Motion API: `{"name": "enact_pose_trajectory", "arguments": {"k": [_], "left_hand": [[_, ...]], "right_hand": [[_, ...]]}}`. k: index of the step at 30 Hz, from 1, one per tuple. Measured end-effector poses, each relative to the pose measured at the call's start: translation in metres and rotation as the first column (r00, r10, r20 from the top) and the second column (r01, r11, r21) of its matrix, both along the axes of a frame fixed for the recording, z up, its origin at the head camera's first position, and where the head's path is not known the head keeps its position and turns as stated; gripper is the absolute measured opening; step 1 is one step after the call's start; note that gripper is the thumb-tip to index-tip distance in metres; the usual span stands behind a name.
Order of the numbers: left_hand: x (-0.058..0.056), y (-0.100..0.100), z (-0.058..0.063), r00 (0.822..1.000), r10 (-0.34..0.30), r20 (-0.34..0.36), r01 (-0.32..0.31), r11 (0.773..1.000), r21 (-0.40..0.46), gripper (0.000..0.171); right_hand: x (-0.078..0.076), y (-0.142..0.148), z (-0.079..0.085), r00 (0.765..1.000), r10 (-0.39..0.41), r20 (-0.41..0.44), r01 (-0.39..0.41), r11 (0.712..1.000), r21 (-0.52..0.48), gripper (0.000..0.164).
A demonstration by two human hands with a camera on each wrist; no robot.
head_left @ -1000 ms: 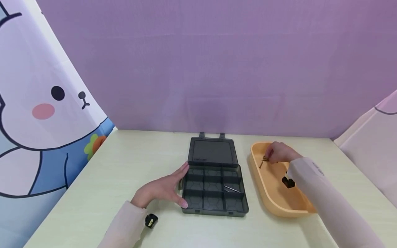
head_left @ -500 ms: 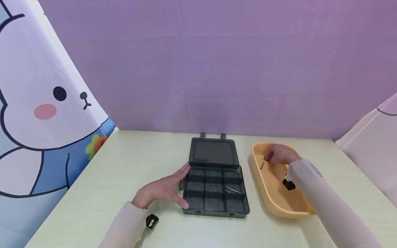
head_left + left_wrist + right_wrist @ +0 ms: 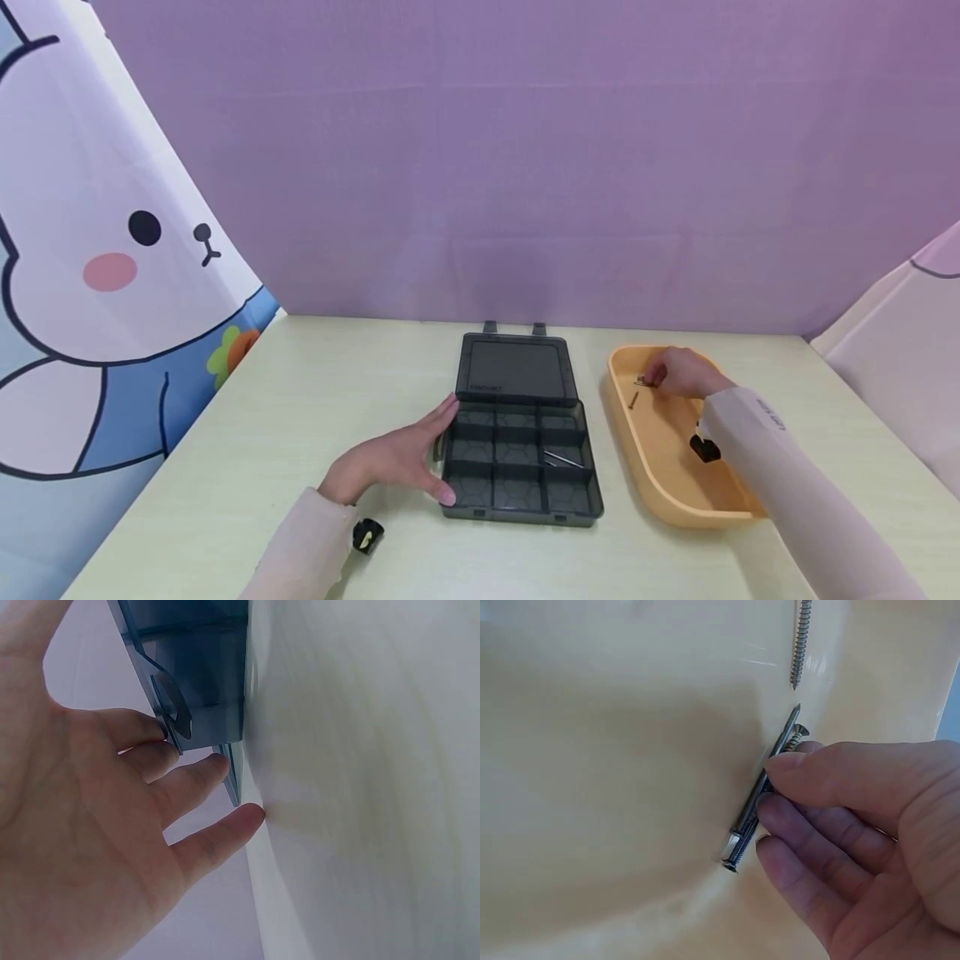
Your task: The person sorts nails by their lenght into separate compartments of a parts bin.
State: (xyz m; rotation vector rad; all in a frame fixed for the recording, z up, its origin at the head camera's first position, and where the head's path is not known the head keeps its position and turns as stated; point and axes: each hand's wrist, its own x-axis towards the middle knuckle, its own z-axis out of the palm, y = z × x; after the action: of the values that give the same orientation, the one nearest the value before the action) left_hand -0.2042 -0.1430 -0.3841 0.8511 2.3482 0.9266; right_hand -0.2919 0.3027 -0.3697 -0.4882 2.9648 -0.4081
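A dark translucent compartment box lies on the table with its lid folded back. My left hand rests against its left side, fingers spread, thumb at the near corner. In the left wrist view those fingers lie along the box wall by a latch. Thin metal nails sit in the middle right compartment. At the far end of an orange tray, my right hand pinches a nail between thumb and fingers. Screws lie close against that nail, partly hidden. Another screw lies apart.
The tray stands right of the box, its raised rim around the right hand. Behind the table hangs a purple cloth, with a printed cartoon cloth on the left. The box's two lid latches point toward the purple cloth.
My right hand shifts only slightly among the screws and nail in the tray. The small pile at its fingertips looks different. My left hand stays against the box.
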Motion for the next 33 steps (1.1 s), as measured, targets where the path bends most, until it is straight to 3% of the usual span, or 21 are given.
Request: {"name": "enact_pose_trajectory", "arguments": {"k": [15,33], "left_hand": [[-0.0007,0.001,-0.0016,1.0,0.007,-0.007,-0.007,1.0,-0.011,0.123],[0.0013,0.0028,0.0,1.0,0.008,-0.014,-0.008,1.0,-0.01,0.122]], "right_hand": [[0.0018,-0.0042,-0.0029,1.0,-0.007,0.017,0.007,0.999,0.036,0.019],[0.0046,-0.0057,-0.0031,0.995,-0.005,0.098,0.005,1.0,0.003,0.015]]}}
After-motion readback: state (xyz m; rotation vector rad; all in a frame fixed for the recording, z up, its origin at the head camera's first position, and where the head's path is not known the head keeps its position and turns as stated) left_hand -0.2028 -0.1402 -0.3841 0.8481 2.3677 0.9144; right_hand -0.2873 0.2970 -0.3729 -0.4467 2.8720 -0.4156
